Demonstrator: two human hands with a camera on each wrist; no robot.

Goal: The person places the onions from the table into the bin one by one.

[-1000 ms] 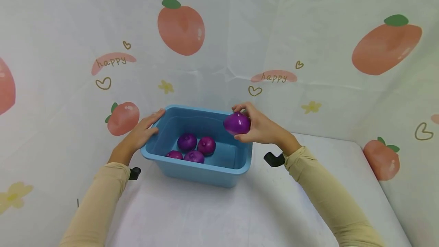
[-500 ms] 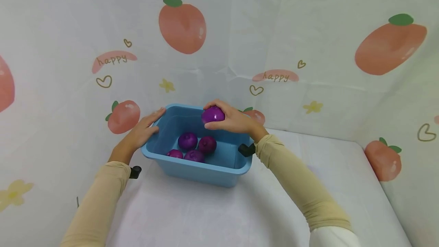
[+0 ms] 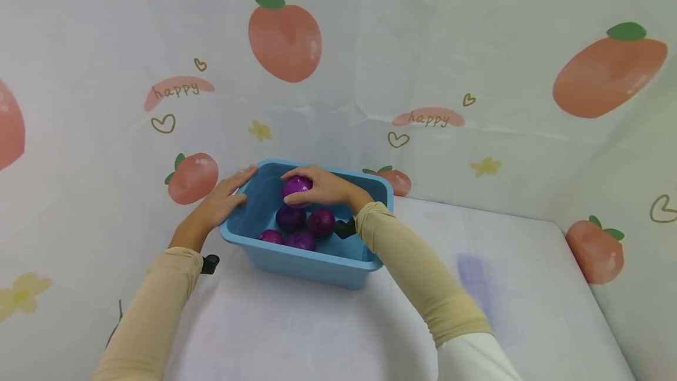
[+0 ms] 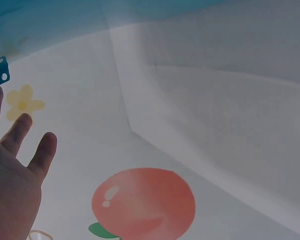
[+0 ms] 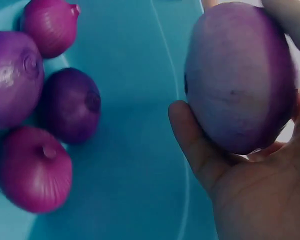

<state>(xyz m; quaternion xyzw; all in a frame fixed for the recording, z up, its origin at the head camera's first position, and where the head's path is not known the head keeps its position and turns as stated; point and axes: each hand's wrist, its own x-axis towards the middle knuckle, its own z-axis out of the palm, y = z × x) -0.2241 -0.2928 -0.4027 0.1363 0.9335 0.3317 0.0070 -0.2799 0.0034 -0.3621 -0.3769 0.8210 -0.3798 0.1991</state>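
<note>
A shiny purple onion (image 3: 297, 188) is in my right hand (image 3: 330, 187), with fingers and thumb curled round its sides. It hangs over the left half of a light blue plastic tub (image 3: 312, 260). Close up in the right wrist view, the held onion (image 5: 237, 80) sits apart from the others. Below it, several purple and magenta onions, such as a magenta one (image 3: 320, 223), lie on the tub's floor. My left hand (image 3: 217, 204) rests on the tub's left rim. Its visible fingers (image 4: 42, 152) are straight in the left wrist view.
The tub stands on a white-covered table (image 3: 296, 334) near the back. Behind it hangs a white cloth backdrop (image 3: 338, 57) printed with fruit, hearts and flowers. A black wrist mount (image 3: 345, 228) on the right wrist reaches over the tub.
My right hand has carried the onion leftward from the tub's right rim and lowered it into the left half. My left hand has stayed on the rim.
</note>
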